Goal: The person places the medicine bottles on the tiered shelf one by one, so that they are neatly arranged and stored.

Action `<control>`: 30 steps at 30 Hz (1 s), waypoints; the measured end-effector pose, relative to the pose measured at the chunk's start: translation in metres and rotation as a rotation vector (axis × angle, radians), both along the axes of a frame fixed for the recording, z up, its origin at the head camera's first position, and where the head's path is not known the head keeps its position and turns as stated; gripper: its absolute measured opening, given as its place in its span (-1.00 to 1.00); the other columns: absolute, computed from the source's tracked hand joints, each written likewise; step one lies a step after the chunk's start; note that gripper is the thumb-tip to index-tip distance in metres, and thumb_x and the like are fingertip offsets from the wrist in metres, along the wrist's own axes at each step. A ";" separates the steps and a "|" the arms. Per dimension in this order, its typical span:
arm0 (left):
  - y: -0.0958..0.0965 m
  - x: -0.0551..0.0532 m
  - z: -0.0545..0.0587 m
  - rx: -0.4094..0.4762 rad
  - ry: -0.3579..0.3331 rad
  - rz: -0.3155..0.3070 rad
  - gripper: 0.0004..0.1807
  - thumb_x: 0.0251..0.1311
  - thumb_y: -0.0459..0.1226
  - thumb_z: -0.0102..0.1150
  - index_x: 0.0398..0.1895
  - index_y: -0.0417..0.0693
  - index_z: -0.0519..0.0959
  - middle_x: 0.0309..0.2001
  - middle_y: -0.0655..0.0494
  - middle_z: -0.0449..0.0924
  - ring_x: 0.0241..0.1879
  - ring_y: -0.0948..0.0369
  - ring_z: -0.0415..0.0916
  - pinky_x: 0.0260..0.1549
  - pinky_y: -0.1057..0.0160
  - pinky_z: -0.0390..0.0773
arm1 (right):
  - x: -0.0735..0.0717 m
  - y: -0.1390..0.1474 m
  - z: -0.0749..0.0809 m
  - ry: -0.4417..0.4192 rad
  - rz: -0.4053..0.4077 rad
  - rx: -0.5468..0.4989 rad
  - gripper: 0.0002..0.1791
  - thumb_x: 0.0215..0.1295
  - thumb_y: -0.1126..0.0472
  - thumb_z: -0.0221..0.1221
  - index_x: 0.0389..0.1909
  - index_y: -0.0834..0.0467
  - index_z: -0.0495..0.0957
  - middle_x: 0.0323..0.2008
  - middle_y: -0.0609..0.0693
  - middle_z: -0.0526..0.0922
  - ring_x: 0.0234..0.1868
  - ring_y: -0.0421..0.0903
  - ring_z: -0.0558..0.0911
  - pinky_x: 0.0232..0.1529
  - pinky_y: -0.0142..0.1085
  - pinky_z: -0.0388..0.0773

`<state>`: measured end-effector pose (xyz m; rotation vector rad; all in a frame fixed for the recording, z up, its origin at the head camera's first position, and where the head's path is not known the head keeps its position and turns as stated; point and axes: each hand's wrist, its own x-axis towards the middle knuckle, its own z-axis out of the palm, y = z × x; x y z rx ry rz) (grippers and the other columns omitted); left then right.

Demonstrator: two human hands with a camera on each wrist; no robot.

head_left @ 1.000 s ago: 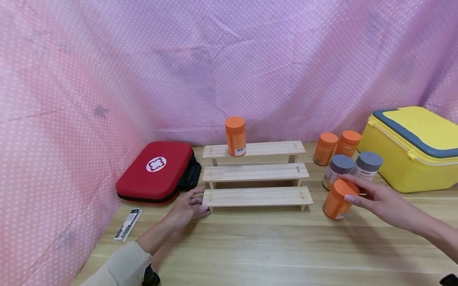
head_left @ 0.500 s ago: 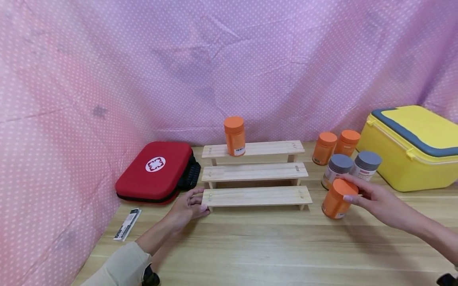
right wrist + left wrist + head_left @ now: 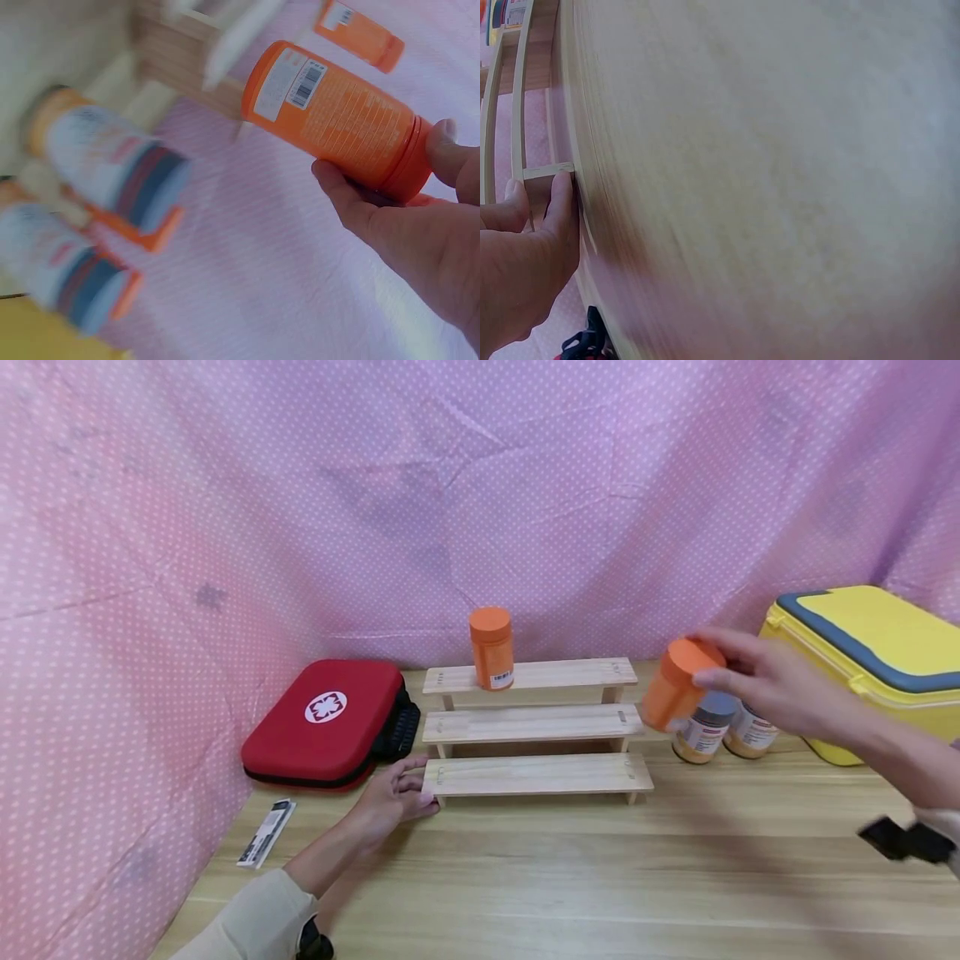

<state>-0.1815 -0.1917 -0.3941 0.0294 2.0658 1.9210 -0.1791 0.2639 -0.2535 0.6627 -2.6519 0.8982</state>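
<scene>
My right hand (image 3: 772, 681) pinches an orange pill bottle (image 3: 670, 693) by its cap, thumb on one side and fingers on the other. The bottle is tilted in the air by the right end of a three-tier wooden shelf (image 3: 532, 777). Its barcode label (image 3: 304, 84) faces the right wrist camera. My left hand (image 3: 390, 797) holds the shelf's left front end; in the left wrist view, thumb and fingers are around a wooden leg (image 3: 549, 171). Another orange pill bottle (image 3: 492, 652) stands upright on the top tier, left of its middle.
Two grey-capped bottles, a nearer one (image 3: 701, 735) and one beside it (image 3: 752, 731), stand right of the shelf. Orange bottles behind them show partly in the right wrist view. A yellow box (image 3: 885, 652) stands far right, a red case (image 3: 326, 722) and a small packet (image 3: 267, 833) left.
My right hand has lifted the orange pill bottle off the table and carried it up, back and slightly left, over the grey-capped bottles' front. My left hand stays at the shelf's end.
</scene>
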 end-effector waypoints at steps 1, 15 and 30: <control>-0.001 0.000 0.000 0.001 0.002 -0.001 -0.37 0.24 -0.62 0.00 0.37 -0.31 0.12 -0.01 -0.29 0.45 -0.14 0.06 0.56 -0.01 0.05 0.62 | -0.005 -0.008 0.008 -0.027 -0.016 0.021 -0.48 0.31 0.21 0.21 0.29 0.12 0.40 -0.12 0.06 0.62 -0.27 -0.23 0.50 -0.34 -0.56 0.40; -0.001 0.001 -0.002 0.028 0.015 -0.020 -0.37 0.23 -0.63 0.01 0.36 -0.35 0.11 -0.02 -0.28 0.45 -0.16 0.12 0.56 0.00 0.06 0.61 | -0.085 -0.091 0.025 -0.270 0.108 -0.092 -0.58 0.44 0.09 0.05 0.25 0.13 0.40 0.03 0.16 0.58 0.02 0.05 0.55 0.05 -0.04 0.57; -0.001 0.001 -0.002 0.029 0.021 -0.010 -0.37 0.23 -0.64 0.00 0.37 -0.37 0.10 -0.02 -0.30 0.44 -0.15 0.11 0.55 -0.02 0.05 0.62 | -0.089 -0.087 0.024 -0.361 0.125 -0.089 -0.27 0.42 -0.06 0.06 0.49 0.06 0.05 0.30 0.22 0.35 0.24 0.15 0.40 0.23 0.08 0.41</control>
